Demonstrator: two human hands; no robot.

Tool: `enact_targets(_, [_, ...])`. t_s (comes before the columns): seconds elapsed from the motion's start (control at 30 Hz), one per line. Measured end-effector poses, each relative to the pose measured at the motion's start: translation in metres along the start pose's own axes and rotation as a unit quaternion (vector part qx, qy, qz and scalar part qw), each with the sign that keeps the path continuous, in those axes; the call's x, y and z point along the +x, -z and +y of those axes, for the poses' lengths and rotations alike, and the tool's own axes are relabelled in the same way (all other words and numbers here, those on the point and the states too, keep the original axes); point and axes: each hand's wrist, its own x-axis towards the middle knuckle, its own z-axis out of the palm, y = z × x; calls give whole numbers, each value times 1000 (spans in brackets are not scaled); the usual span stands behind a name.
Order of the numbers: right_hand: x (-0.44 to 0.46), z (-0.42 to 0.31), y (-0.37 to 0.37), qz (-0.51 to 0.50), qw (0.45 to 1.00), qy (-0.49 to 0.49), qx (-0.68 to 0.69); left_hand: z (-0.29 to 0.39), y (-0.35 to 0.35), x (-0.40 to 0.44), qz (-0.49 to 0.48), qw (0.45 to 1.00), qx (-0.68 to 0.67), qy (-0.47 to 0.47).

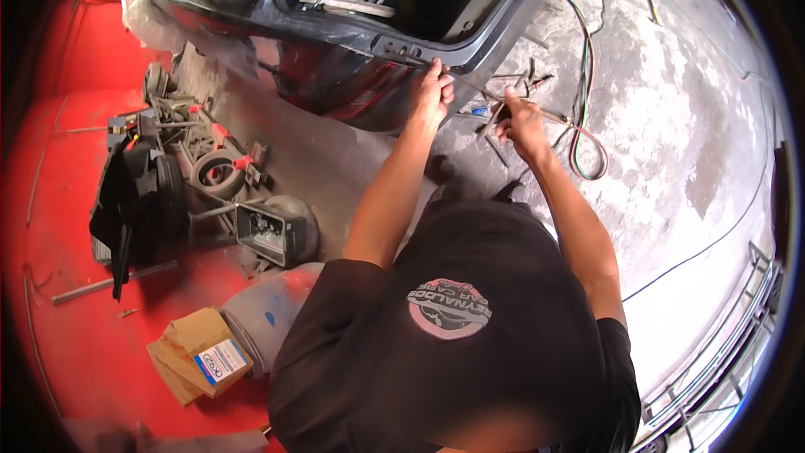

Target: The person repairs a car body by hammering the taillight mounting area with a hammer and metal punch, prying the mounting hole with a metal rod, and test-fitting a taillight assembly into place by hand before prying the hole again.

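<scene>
At the rear corner of a dark grey car body point(335, 75), my left hand point(433, 94) is closed, its fingers pinched on a thin metal rod point(474, 86). One end of the rod reaches the slotted bracket area point(394, 49) below the car's opening. My right hand point(523, 124) is curled round the rod's other end, above the floor. Just right of it a brass-coloured fitting point(555, 117) joins a red and green twin hose point(589, 63). Whether this fitting belongs to the rod, I cannot tell. My fingers partly hide the grip.
Metal tools and stands point(495, 130) lie on the floor beneath my hands. To the left are a tyre point(216, 174), a lamp housing point(270, 231), black plastic parts point(126, 193) and a cardboard box point(197, 352). Metal racking point(721, 352) stands at lower right.
</scene>
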Motion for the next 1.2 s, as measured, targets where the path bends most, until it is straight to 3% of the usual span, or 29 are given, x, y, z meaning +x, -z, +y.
enact_targets(0.07, [15, -3, 10, -36, 999, -37, -7, 2, -8, -1, -24, 1000, -9, 3])
enact_targets(0.1, [19, -6, 16, -33, 995, -55, -74, 3, -9, 1, -1, 1000, 0, 1])
enact_targets(0.13, [16, -6, 21, -24, 979, 55, -195, 3, -11, 5, 19, 1000, 8, -2])
enact_targets(0.17, [11, -2, 25, -16, 936, 165, -310, 3, -13, 5, 22, 1000, 11, 6])
enact_targets(0.2, [8, 0, 29, -9, 852, 302, -427, 4, -13, 5, 26, 1000, 13, 12])
enact_targets(0.23, [4, 3, 33, 41, 733, 431, -525, 5, -11, 5, 32, 999, 14, 16])
enact_targets(0.27, [-16, -13, 22, 85, 764, 360, -528, 5, -10, 5, 20, 1000, 4, 15])
enact_targets(0.33, [-18, -7, 20, 76, 654, 495, -567, 3, -10, 5, 16, 1000, 5, 7])
enact_targets(0.43, [0, 7, 19, 53, 680, 484, -548, 1, -9, 3, 15, 1000, 4, 6])
enact_targets(0.47, [6, 5, 19, 24, 819, 347, -456, 3, -8, 6, 14, 1000, -7, 5])
enact_targets(0.5, [13, 3, 19, -5, 920, 190, -343, 4, -6, 10, 13, 1000, -18, 5])
enact_targets(0.53, [17, 3, 19, -32, 976, 20, -214, 2, -3, 10, 14, 999, -29, 9])
enact_targets(0.57, [24, 7, 22, -56, 989, 0, -138, 0, -1, 10, 8, 1000, -13, 5])
enact_targets(0.6, [26, 8, 27, -26, 976, 30, -212, -1, -4, 13, 16, 1000, -7, 11])
enact_targets(0.67, [7, -4, 15, 27, 932, 88, -352, -1, -4, 14, 38, 999, 6, 20])
enact_targets(0.7, [9, 12, 28, 57, 845, 306, -434, 0, -3, 14, 37, 999, 9, 18])
enact_targets(0.73, [-8, -3, 24, 103, 806, 250, -527, -10, 9, 27, 3, 1000, -8, 3])
enact_targets(0.77, [-14, 1, 31, 125, 716, 342, -596, -12, 8, 28, 13, 999, 29, -22])
enact_targets(0.8, [-15, -1, 32, 87, 685, 362, -626, -14, 5, 29, 19, 999, 24, -24])
enact_targets(0.87, [-7, 2, 28, 70, 557, 439, -702, -18, 1, 36, 42, 999, -4, -5])
enact_targets(0.93, [8, 8, 30, 42, 580, 417, -698, -15, -5, 29, 50, 998, -24, -10])
enact_targets(0.97, [16, 11, 31, 30, 618, 402, -675, -14, -7, 24, 50, 998, -26, -27])
enact_targets(1.0, [27, 16, 39, 19, 679, 405, -613, -12, -8, 21, 48, 998, -26, -42])
enact_targets(1.07, [18, -1, 23, -1, 824, 242, -513, -18, -2, 9, 45, 995, -24, -86])
enact_targets(1.1, [10, -6, 11, -3, 872, 247, -423, -22, 4, 4, 43, 992, -22, -115])
enact_targets(1.17, [14, -1, 16, -18, 867, 246, -433, -35, 33, 5, 84, 986, 15, -141])
enact_targets(1.2, [16, -2, 19, -23, 865, 246, -438, -66, 71, 32, 244, 927, 109, -263])
